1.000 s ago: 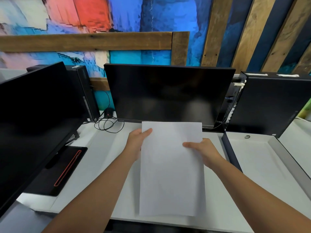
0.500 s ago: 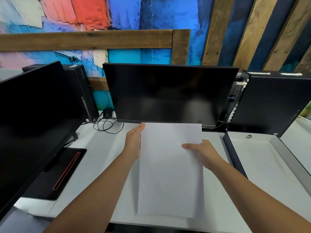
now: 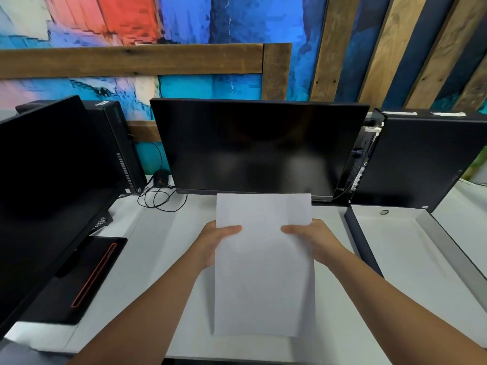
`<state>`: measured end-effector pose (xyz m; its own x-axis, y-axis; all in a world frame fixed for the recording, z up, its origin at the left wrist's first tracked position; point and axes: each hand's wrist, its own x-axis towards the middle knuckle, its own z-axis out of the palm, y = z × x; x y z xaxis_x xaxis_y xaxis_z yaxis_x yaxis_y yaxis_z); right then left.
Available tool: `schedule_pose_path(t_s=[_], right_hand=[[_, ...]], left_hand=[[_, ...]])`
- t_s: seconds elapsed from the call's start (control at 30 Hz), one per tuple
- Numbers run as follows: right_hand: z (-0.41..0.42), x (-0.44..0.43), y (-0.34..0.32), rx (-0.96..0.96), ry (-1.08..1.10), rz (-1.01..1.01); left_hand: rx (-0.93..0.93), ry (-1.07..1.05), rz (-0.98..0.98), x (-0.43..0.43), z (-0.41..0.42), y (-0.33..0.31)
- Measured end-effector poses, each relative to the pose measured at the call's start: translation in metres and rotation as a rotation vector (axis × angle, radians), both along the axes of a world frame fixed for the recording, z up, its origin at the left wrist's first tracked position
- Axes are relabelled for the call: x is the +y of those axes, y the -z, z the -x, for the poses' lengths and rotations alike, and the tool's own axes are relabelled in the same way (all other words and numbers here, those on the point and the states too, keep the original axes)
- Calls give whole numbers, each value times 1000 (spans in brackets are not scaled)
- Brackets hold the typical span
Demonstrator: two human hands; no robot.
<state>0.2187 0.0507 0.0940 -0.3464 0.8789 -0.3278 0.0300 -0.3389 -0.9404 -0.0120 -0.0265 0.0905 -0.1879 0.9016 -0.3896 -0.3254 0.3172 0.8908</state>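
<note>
Two hands on one sheet of paper (image 3: pixel 263 272), which was held just in front of the centre monitor (image 3: pixel 258 146), far edge level with the monitor's bottom bezel in view. Left hand (image 3: pixel 210 241) pinched the sheet's left edge, thumb on top, fingers hidden underneath. Right hand (image 3: pixel 316 241) pinched the right edge the same way. Both pinches sat on the half of the sheet nearer the monitor. The half away from the monitor hung unsupported over the desk (image 3: pixel 163 246). Whether that end touched the desk could not be told.

Risks, as judged:
- Unsupported half could sag or fold over if the sheet was tipped or moved fast. Thin paper, no stiffness.
- Far edge was close to the monitor's lower bezel. A push forward would likely jam it against the screen or stand and buckle the sheet.
- Only the thumbs pressed from above. Uneven pull between the hands could crease or tear the sheet across the middle, or let one edge slip out.
- Cable coil (image 3: pixel 160 197) lay left of the monitor's base and the open box tray (image 3: pixel 408 259) lay right of it. A sideways swing could catch a corner on either, the tray's raised wall being the likelier snag.
- Second monitor (image 3: pixel 47 180) stood further left of the centre monitor, well apart from the sheet, so low risk
</note>
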Motion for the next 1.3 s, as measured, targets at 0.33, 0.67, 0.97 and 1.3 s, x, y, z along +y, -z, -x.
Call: schedule_pose_path(t_s=[0.33, 0.67, 0.97, 1.3], right_hand=[[0, 9, 12, -15, -6, 42], [-16, 39, 37, -36, 160, 57], [-57, 61, 80, -609, 398, 4], [-57, 56, 101, -498, 275, 21]], left_hand=[[107, 51, 30, -3, -5, 33], [202, 23, 27, 20, 0, 45], [195, -27, 38, 34, 3, 48], [166, -11, 71, 35, 0, 57]])
